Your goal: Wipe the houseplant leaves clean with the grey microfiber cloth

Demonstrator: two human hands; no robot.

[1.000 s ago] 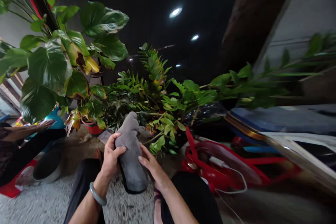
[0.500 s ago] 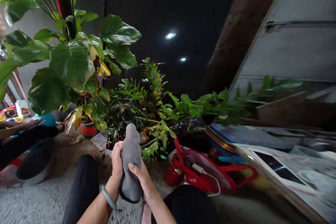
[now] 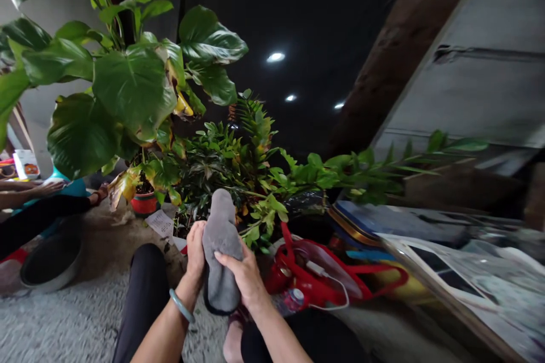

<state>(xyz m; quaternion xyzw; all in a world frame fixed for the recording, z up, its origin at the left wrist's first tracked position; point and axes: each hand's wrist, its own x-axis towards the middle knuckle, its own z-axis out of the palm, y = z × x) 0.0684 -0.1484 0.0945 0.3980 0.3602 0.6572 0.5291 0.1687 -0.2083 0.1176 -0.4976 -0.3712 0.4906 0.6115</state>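
One gripped plush item [image 3: 221,235], plant [image 3: 160,173] in pot [image 3: 143,205]

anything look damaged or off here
Some leaves on the left plant are yellowed and browned, though most are green; a printed paper lies on the ground. The gray plush piece shows no obvious damage.

A head-worn camera looks forward and down from above and behind the left hand [image 3: 196,255] and right hand [image 3: 247,277], both close before it. Past them, its view reaches plants [image 3: 123,88] and a dark panel [image 3: 315,22].
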